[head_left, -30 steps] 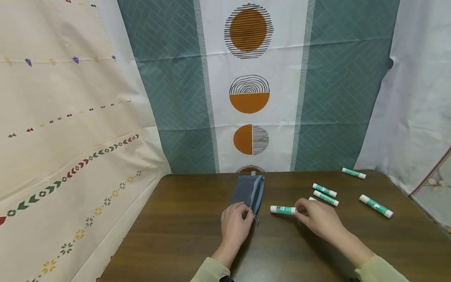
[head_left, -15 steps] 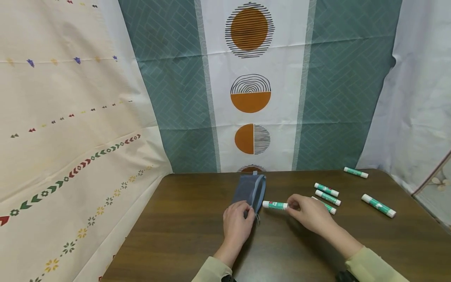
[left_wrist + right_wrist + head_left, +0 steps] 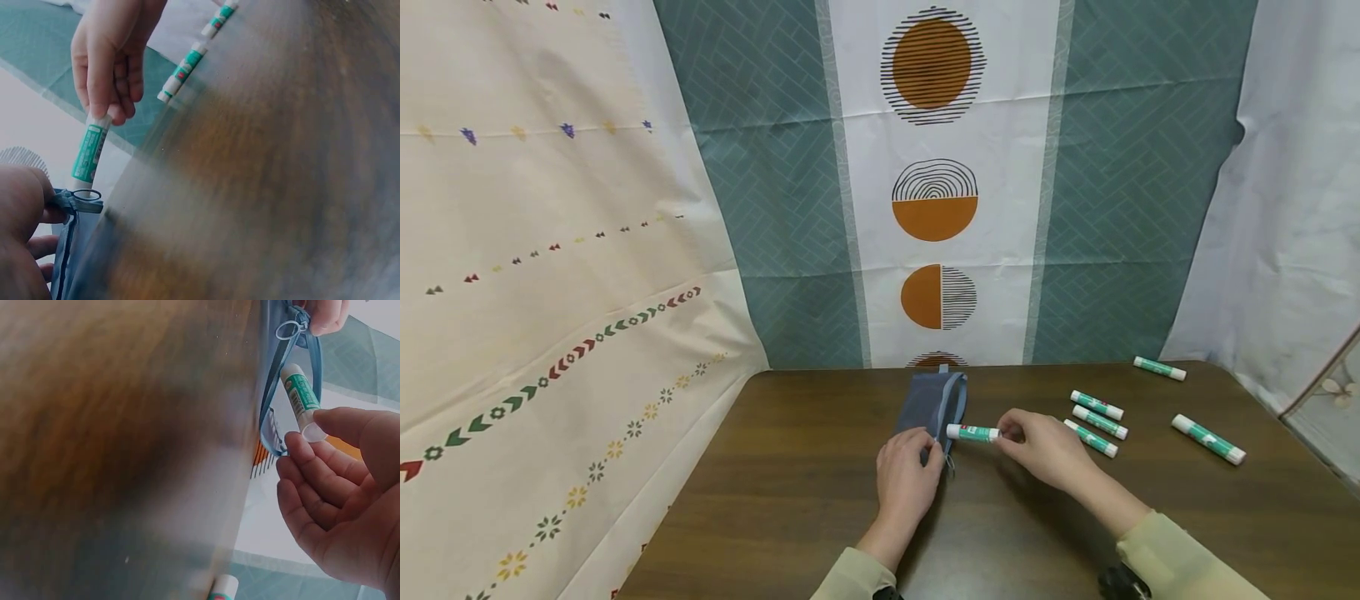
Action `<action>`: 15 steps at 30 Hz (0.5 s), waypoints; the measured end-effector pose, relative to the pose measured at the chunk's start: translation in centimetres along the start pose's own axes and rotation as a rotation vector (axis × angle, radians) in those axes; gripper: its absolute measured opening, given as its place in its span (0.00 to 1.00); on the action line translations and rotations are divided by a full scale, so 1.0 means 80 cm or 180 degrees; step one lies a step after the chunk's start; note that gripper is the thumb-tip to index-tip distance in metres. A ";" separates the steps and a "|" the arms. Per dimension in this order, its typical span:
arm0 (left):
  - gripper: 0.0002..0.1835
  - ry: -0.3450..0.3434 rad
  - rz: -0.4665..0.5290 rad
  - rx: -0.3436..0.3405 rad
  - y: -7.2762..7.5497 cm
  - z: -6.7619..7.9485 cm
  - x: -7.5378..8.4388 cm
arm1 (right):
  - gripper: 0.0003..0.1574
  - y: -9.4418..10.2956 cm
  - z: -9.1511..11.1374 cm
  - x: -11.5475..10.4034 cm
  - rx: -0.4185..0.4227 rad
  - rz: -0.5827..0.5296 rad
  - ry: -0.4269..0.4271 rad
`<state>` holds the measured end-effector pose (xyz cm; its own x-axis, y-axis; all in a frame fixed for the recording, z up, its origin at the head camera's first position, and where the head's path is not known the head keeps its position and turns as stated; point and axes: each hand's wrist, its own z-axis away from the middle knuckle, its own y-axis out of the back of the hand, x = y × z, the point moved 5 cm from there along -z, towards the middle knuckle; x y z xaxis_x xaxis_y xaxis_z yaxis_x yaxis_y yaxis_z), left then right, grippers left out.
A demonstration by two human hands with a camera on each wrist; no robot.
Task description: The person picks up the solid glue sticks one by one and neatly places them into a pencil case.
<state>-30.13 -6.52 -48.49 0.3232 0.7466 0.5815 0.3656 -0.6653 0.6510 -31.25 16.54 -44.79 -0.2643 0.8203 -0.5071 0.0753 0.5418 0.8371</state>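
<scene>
In the head view a blue-grey zip pouch [image 3: 919, 407] lies on the table, its zip undone along the right side. My left hand [image 3: 907, 468] grips the pouch's near end, beside the zip pull [image 3: 290, 329]. Between thumb and fingertips of my right hand [image 3: 1045, 450] is a green-and-white glue stick [image 3: 973, 433], held by its right end. The glue stick's far tip is at the pouch's opening, between the two zip edges in the right wrist view. How far the tip reaches inside, I cannot tell.
On the dark wooden table [image 3: 790, 483], three glue sticks [image 3: 1099, 422] lie close together right of my right hand. A larger glue stick [image 3: 1208, 439] lies farther right, and another glue stick [image 3: 1160, 368] near the back edge. A patterned curtain [image 3: 797, 208] hangs behind.
My right hand has carried the glue stick leftward, from apart from the pouch up to its opening. My left hand has stayed on the pouch.
</scene>
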 end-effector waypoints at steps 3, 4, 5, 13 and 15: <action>0.07 -0.0011 -0.0005 0.0018 0.000 0.000 0.000 | 0.11 -0.001 -0.002 -0.001 -0.0006 -0.0012 -0.0017; 0.07 -0.0011 -0.0001 0.0020 0.000 0.000 0.000 | 0.11 -0.001 -0.003 -0.001 -0.0009 -0.0018 -0.0025; 0.07 -0.0015 -0.0002 0.0026 0.000 0.000 0.001 | 0.11 -0.001 -0.003 -0.001 -0.0009 -0.0029 -0.0034; 0.07 0.0006 0.0041 0.0065 0.002 0.000 0.002 | 0.12 0.002 -0.007 -0.004 0.0041 -0.0081 -0.0060; 0.07 0.0015 0.0050 0.0066 0.002 0.000 0.002 | 0.12 -0.001 -0.008 -0.005 0.0029 -0.0084 -0.0047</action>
<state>-30.02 -6.52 -48.27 0.3251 0.7359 0.5939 0.3783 -0.6768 0.6315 -31.78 16.04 -44.47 -0.2523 0.8083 -0.5320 0.0774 0.5648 0.8216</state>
